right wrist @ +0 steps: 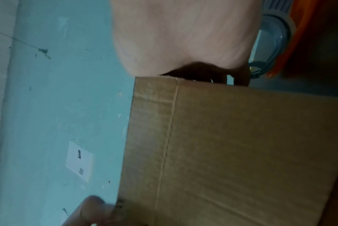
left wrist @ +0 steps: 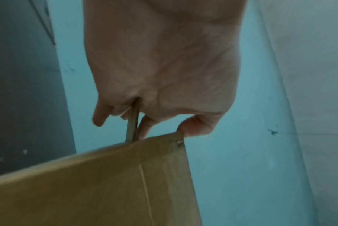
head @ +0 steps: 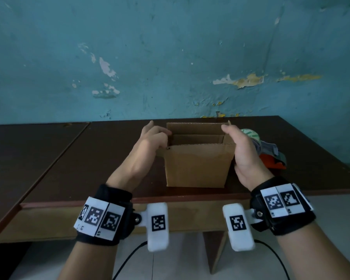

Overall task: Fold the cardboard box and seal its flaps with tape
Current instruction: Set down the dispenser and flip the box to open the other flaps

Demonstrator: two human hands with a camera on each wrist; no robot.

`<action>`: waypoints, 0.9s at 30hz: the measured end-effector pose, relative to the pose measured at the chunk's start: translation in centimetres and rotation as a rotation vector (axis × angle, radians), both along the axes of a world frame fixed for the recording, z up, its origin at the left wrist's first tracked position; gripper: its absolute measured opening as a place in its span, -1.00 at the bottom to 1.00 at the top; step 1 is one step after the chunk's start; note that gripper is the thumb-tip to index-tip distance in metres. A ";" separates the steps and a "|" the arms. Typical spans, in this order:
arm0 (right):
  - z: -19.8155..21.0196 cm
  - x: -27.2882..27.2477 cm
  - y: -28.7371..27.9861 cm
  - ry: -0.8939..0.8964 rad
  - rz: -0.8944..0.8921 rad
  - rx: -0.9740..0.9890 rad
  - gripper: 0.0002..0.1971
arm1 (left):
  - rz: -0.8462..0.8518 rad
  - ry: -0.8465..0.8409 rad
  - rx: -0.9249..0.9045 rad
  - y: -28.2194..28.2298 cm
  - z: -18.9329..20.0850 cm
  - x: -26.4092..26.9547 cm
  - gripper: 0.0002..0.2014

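Between the two hands, on the dark table (head: 89, 158), the cardboard box (head: 196, 166) is stood upright with its open top upward. Its long axis is laid from one hand to the other, so each short end is met by one hand and neither hand is clearly nearer.

The left hand (head: 150, 142) is placed at the left end of the box. In the left wrist view its fingers (left wrist: 144, 126) are seen curled around a thin edge of cardboard, which is pinched there; this is judged to be the left end flap. The right hand (head: 240, 150) is set against the right end, with the thumb over the top rim. Its fingers are hidden behind the box, so whether a flap is gripped or only pressed cannot be told.

Beyond the right hand, just beside the box, a tape dispenser (head: 271, 156) with an orange body is seen; it is not touched.

The flaps are judged not yet closed, because the inside of the box is open to view. The short end flaps should probably be pushed inward first, one by each hand, before the long flaps are lowered and the tape is reached for by the right hand.
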State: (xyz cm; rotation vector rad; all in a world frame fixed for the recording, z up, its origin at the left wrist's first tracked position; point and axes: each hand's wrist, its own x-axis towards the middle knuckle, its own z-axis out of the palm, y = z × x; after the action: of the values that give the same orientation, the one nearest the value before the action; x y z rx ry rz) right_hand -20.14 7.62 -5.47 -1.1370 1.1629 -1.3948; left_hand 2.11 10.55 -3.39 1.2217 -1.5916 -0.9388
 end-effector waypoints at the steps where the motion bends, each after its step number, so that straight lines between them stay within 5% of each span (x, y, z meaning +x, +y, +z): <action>1: -0.1 0.1 -0.1 -0.011 -0.005 0.013 -0.51 | 0.010 0.071 -0.009 0.2 0.1 -0.2 -0.52; 5: 0.2 0.5 -0.3 -0.047 0.023 0.031 -0.24 | -0.067 0.257 -0.058 -0.3 0.1 -1.5 -0.18; 11: 0.3 0.8 -0.4 -0.110 0.039 0.017 -0.06 | 0.025 0.592 -0.161 -0.2 -0.4 -3.1 -0.30; 15: 0.3 0.9 -0.5 -0.143 0.057 0.047 -0.17 | -0.013 0.651 -0.016 0.0 0.2 -2.9 -0.13; 18: 0.2 0.8 -0.5 -0.144 0.069 0.052 -0.22 | -0.109 0.947 0.115 0.3 0.8 -2.8 -0.02; 23: -0.4 0.4 -1.1 -0.091 0.078 0.018 0.13 | -0.072 0.834 0.085 -0.8 -0.3 -2.2 0.07; 27: -0.9 -0.5 -1.8 -0.062 0.068 0.015 0.08 | -0.042 0.895 0.022 -1.5 -1.5 -1.0 0.01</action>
State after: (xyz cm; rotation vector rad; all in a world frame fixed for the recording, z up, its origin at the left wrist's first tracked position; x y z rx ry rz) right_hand -20.64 5.81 -6.37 -1.1051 1.0792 -1.3579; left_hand 1.14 9.06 -4.86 0.6150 -0.8840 -1.2882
